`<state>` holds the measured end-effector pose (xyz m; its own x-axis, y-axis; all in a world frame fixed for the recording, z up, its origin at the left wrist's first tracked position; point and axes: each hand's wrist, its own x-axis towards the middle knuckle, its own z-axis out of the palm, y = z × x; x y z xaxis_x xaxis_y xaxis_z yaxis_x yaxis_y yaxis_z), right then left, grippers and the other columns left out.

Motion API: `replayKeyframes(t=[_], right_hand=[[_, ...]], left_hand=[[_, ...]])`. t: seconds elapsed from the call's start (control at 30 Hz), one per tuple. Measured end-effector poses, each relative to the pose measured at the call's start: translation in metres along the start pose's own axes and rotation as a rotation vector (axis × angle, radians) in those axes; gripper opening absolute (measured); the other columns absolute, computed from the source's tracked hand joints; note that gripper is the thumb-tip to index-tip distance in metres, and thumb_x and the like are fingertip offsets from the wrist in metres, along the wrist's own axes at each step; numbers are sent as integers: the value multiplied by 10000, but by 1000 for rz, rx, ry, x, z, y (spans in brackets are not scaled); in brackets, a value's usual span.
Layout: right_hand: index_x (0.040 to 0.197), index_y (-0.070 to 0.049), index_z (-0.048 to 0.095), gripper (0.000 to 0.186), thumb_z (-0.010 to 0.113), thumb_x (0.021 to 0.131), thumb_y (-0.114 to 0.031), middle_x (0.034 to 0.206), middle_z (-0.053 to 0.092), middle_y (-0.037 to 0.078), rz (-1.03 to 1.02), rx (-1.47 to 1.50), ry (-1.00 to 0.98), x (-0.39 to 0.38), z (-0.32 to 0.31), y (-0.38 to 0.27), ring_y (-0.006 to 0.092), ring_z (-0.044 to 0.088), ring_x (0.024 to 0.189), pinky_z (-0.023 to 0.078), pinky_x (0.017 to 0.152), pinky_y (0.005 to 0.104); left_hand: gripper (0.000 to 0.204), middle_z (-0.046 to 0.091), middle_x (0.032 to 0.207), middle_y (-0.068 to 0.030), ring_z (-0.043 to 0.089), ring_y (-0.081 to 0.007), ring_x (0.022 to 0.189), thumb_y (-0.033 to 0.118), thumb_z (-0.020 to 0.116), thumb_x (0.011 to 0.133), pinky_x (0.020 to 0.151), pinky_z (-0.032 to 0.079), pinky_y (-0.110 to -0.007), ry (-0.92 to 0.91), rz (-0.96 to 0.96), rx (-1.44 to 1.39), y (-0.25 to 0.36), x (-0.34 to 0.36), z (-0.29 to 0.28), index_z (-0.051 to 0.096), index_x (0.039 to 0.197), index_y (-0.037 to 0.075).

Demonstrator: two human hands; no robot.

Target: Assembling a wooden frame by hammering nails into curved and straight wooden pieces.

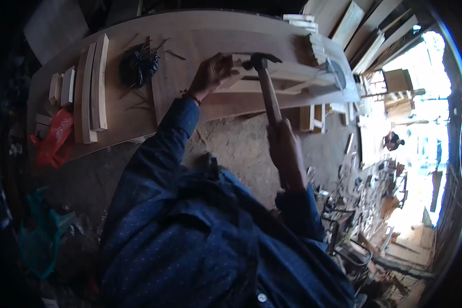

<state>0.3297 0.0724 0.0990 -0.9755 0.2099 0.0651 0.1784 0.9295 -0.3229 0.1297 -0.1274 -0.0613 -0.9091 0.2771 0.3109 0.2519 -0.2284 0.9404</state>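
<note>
A claw hammer with a dark head and wooden handle is in my right hand, closed round the lower handle. Its head is over the near-left end of a pale wooden frame lying on the workbench. My left hand is at that same end, fingers curled against the wood close to the hammer head. Whether a nail is between those fingers is too small to tell. The frame has long rails with crosspieces between them.
The workbench also bears long wooden strips, short blocks, a black plastic bag and a red bag. Boards lean behind. Scraps litter the floor at right; a person is far off there.
</note>
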Motion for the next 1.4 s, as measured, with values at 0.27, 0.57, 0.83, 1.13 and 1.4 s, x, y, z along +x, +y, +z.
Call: replayKeyframes(t=[0.27,0.57,0.83,1.13,1.4], right_hand=[[1139,-57,535,270,588,951,-243,915,600,159,-178,612,746,1,-114,-9,248,607,793,505,670,408],[1057,-20,550,203,554,977,-207,830,587,148,31,78,206,-15,-10,18,257,590,699,490,613,423],[1089,-36,527,249,539,990,-265,709,610,201,-177,640,693,-2,-18,-23,404,601,615,484,550,484],[1067,0,530,168,529,996,-152,886,631,144,-105,183,349,-13,-54,-29,257,641,673,490,539,336],[1065,-44,559,208,490,999,-229,758,612,196,89,281,340,-8,35,-57,363,632,733,504,620,453]], left_hand=[[440,683,1157,-93,617,-168,1133,192,788,857,994,484,-345,-2,110,163,-13,11,-8,600,1213,14],[403,680,1158,-101,616,-190,1156,160,757,884,982,491,-336,-31,-117,-651,5,10,-11,584,1206,-11],[416,683,1132,-102,620,-176,1128,117,787,845,979,492,-330,-1,134,134,-8,10,-6,586,1185,-15],[411,695,1145,-111,642,-182,1105,132,787,841,972,504,-346,21,63,155,-1,13,-5,617,1192,2],[384,701,1134,-109,641,-185,1113,152,800,830,978,490,-340,-5,82,126,1,19,-8,632,1144,11]])
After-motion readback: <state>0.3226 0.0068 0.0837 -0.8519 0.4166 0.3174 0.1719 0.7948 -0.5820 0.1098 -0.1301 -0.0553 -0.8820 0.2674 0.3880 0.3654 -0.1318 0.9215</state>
